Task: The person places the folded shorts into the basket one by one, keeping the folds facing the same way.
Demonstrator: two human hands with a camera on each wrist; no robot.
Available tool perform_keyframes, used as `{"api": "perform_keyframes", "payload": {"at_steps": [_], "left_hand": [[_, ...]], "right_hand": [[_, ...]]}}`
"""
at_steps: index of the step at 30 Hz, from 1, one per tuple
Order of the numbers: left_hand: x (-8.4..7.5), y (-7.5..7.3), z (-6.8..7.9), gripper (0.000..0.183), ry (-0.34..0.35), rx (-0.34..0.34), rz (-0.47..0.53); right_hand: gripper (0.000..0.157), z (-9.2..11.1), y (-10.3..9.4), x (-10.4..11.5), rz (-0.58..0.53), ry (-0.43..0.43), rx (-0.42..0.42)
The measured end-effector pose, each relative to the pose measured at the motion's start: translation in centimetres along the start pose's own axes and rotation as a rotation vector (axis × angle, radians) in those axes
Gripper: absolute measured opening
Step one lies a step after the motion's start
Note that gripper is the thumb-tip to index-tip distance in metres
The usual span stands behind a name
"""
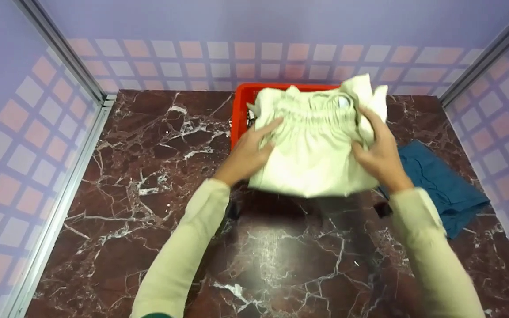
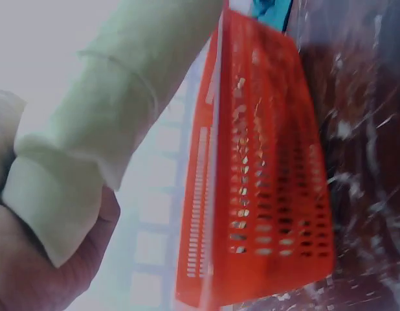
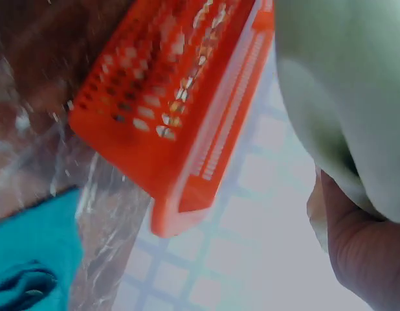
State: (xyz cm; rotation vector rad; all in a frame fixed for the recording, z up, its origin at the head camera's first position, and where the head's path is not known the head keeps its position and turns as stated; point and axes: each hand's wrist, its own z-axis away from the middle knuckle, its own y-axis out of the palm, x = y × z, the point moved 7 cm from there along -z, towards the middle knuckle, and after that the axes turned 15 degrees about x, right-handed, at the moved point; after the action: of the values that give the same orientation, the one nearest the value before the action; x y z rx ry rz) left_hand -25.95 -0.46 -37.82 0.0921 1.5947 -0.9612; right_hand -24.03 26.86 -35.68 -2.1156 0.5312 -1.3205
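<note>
Pale cream-green folded pants (image 1: 312, 163) with a gathered waistband and a drawstring hang in the air, partly over the red basket (image 1: 242, 104). My left hand (image 1: 249, 152) grips their left side, and my right hand (image 1: 377, 150) grips the right side, with a bunched flap beside it. In the left wrist view, the rolled fold of the pants (image 2: 90, 129) rests in the left hand (image 2: 51, 259). The right wrist view shows the right thumb against the cloth (image 3: 355, 97). Fingers behind the fabric are hidden.
A folded blue cloth (image 1: 440, 185) lies on the dark red marble-patterned table (image 1: 148, 176), right of the basket. Through the basket's slotted side (image 2: 271, 194), small shiny things show. Tiled-pattern panels (image 1: 259, 26) enclose the back and both sides.
</note>
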Motion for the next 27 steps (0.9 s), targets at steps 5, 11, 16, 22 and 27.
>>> {"api": "perform_keyframes", "payload": {"at_steps": [5,11,16,22,27], "left_hand": [[1.8,-1.4,-3.9,0.057,-0.028,-0.043,-0.079],[5.2,-1.2,-6.6,0.055,-0.199,-0.067,-0.201],[6.3,-0.8,-7.5,0.057,-0.252,-0.103,-0.290],[6.9,-0.4,-8.1,0.067,-0.250,-0.132,-0.445],[7.1,-0.1,-8.8,0.073,-0.369,-0.062,-0.537]], "right_hand": [[0.065,-4.0,1.2,-2.6,-0.011,0.091,0.063],[0.067,-5.9,3.7,-6.3,-0.069,0.220,0.138],[0.072,-6.5,5.8,-8.4,-0.068,0.286,0.188],[0.080,-7.1,6.9,-9.8,-0.043,0.311,0.241],[0.082,-7.1,6.6,-10.0,0.137,0.437,0.364]]}}
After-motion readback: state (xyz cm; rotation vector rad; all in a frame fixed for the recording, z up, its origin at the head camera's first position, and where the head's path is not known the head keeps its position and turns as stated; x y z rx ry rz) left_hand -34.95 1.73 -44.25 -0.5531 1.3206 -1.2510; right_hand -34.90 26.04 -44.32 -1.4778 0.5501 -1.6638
